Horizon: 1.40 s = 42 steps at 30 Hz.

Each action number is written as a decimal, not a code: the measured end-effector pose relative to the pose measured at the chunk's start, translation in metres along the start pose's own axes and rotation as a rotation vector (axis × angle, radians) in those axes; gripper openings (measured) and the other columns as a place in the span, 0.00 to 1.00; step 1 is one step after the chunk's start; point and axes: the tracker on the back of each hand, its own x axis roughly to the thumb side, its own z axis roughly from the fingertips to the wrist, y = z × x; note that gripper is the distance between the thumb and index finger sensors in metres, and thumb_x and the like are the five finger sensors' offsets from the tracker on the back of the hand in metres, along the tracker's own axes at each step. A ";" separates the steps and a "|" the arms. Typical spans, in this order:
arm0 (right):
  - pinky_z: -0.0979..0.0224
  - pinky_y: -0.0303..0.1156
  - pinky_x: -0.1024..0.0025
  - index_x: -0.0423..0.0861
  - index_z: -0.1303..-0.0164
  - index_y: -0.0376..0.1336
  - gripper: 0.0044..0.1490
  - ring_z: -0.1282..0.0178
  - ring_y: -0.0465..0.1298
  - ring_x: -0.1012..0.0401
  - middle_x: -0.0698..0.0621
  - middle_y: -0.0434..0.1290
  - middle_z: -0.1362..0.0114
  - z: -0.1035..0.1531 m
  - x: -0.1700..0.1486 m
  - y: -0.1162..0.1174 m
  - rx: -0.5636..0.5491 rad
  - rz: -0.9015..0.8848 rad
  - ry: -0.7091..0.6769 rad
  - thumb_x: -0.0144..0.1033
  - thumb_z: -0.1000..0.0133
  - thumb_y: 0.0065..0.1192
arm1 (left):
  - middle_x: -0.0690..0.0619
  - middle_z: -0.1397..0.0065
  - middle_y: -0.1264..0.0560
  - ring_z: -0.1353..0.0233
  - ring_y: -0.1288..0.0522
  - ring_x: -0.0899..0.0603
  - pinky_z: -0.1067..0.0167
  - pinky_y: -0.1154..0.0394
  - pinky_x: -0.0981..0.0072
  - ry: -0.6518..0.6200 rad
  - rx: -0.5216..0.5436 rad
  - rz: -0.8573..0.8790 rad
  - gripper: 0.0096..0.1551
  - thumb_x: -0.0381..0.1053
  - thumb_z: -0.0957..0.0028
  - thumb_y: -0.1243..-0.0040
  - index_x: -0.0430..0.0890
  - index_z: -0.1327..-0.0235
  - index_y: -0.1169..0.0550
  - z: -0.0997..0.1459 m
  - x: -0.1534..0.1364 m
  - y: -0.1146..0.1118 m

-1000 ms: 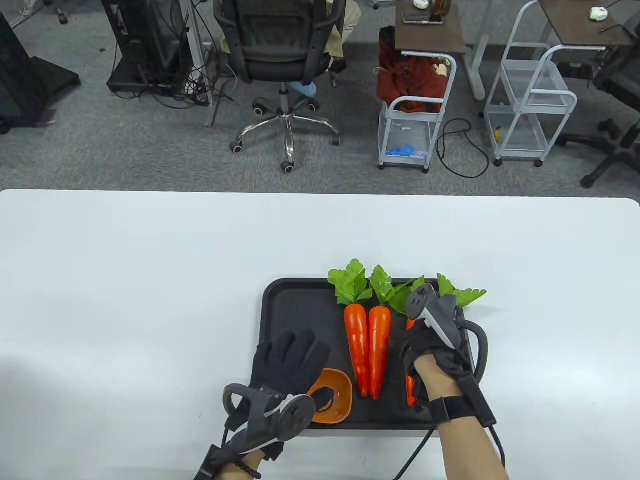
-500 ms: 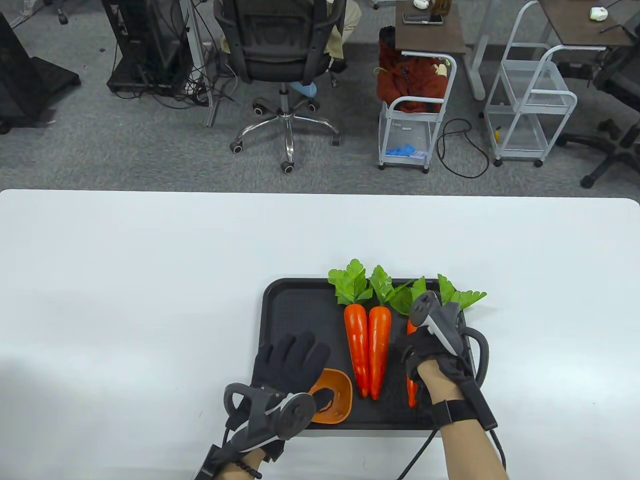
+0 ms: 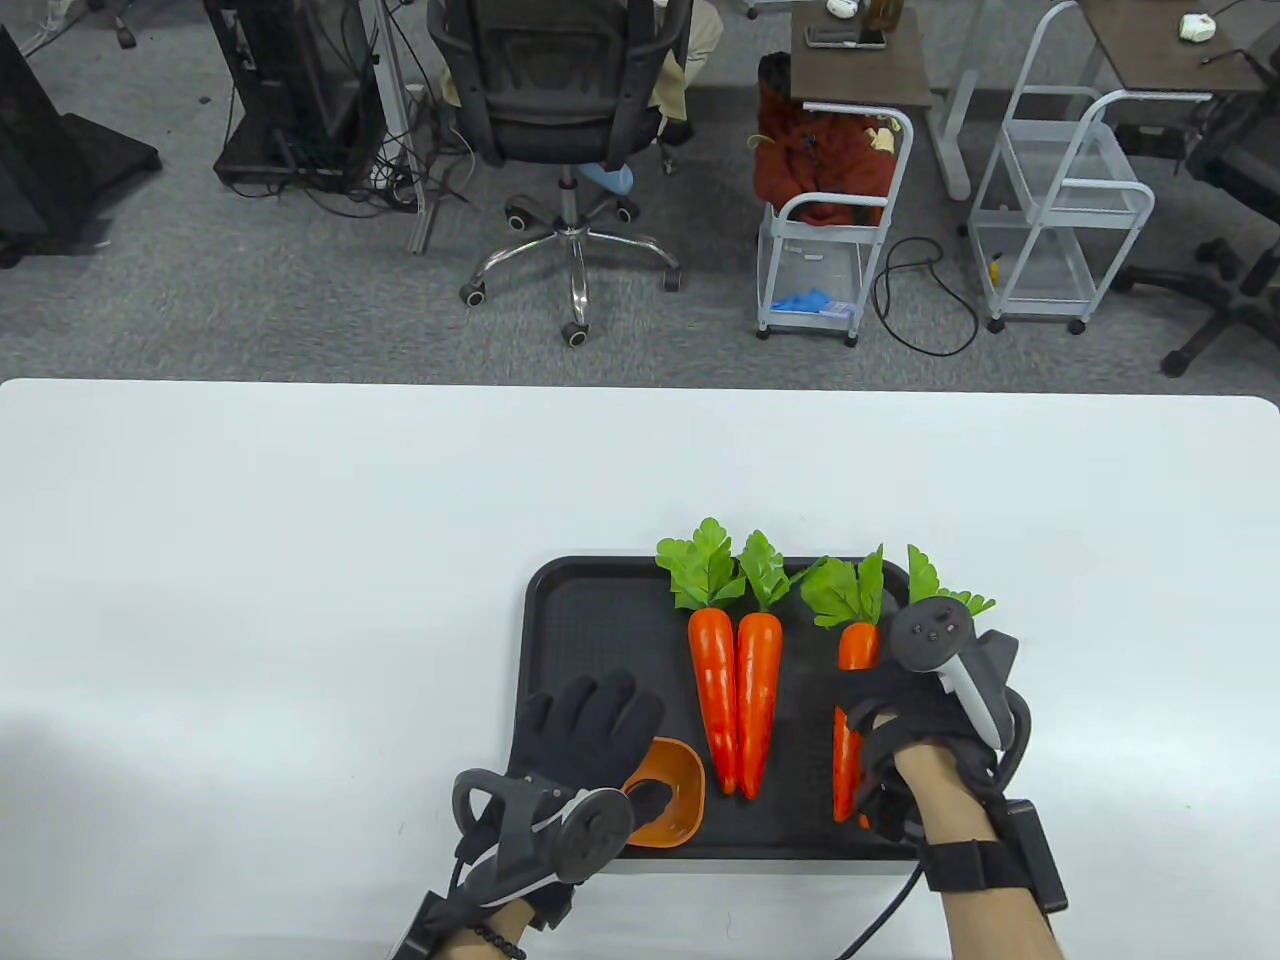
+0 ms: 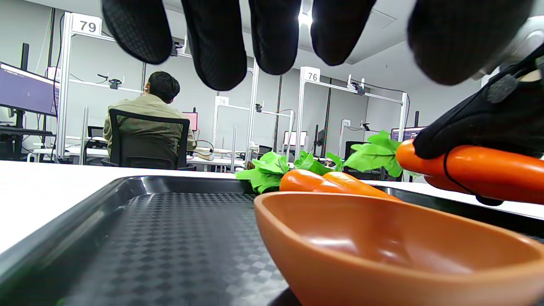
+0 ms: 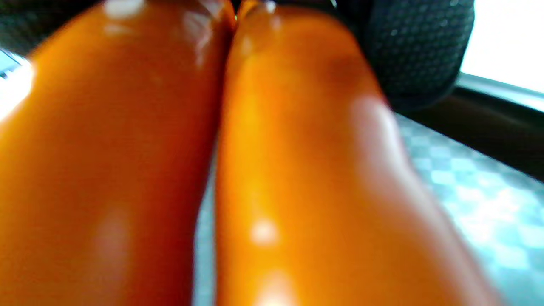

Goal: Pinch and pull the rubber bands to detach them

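A black tray (image 3: pixel 580 620) holds two loose plastic carrots (image 3: pixel 735 690) with green leaves. My right hand (image 3: pixel 870 710) grips a second pair of carrots (image 3: pixel 857 645) at the tray's right side. In the left wrist view this pair (image 4: pixel 488 168) is held above the tray, with a thin black rubber band (image 4: pixel 445 168) looped around it. The right wrist view shows the two carrots (image 5: pixel 297 170) pressed side by side under my fingers (image 5: pixel 420 51). My left hand (image 3: pixel 600 720) lies open over the tray's near left, thumb at an orange bowl (image 3: pixel 680 775).
The tray sits near the front edge of a white table (image 3: pixel 300 560). The bowl (image 4: pixel 382 246) stands at the tray's near edge, left of the loose carrots (image 4: pixel 323 182). Office chairs and carts stand on the floor beyond the table.
My right hand has shifted right and toward me with the carrot pair, uncovering its leafy tops. My left hand has barely moved.
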 end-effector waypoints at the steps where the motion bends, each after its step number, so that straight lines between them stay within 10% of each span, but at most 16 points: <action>1: 0.52 0.82 0.52 0.49 0.19 0.45 0.62 0.47 0.79 0.34 0.28 0.45 0.20 0.003 -0.001 -0.002 -0.002 -0.035 -0.017 0.71 0.51 0.69 | 0.50 0.10 0.35 0.18 0.28 0.34 0.27 0.33 0.29 0.002 -0.002 0.010 0.43 0.73 0.53 0.45 0.62 0.21 0.34 0.000 0.000 0.000; 14: 0.52 0.82 0.51 0.48 0.19 0.45 0.62 0.48 0.79 0.34 0.27 0.46 0.21 0.041 0.009 0.000 0.020 -0.399 -0.292 0.71 0.51 0.69 | 0.50 0.14 0.30 0.22 0.24 0.38 0.27 0.33 0.29 0.045 0.006 0.152 0.43 0.71 0.51 0.45 0.57 0.21 0.35 -0.001 -0.004 -0.005; 42: 0.44 0.78 0.40 0.48 0.19 0.42 0.59 0.41 0.75 0.29 0.27 0.40 0.20 0.067 0.048 0.083 0.393 -0.970 -0.628 0.63 0.48 0.69 | 0.58 0.34 0.17 0.33 0.18 0.47 0.28 0.27 0.39 -0.032 0.112 0.510 0.20 0.59 0.46 0.38 0.62 0.42 0.21 0.002 0.000 -0.008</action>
